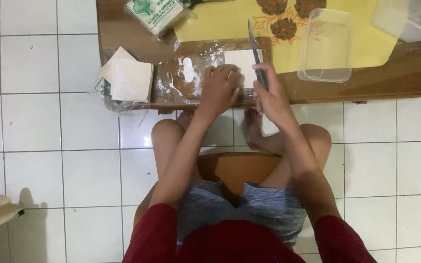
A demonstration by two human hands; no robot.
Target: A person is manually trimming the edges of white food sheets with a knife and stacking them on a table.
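your left hand (219, 90) presses flat, fingers down, on the white sheet (242, 62) lying on the floured board (191, 58) at the table's near edge. your right hand (269, 92) is clamped on the knife (255, 53), blade upright along the sheet's right edge. clear tub (327, 46) just right of it, wrapper stack (127, 78) to the left.

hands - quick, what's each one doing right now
Left hand: fingers curled, pressing down on the white dough sheet, not gripping it.
Right hand: closed around a knife.
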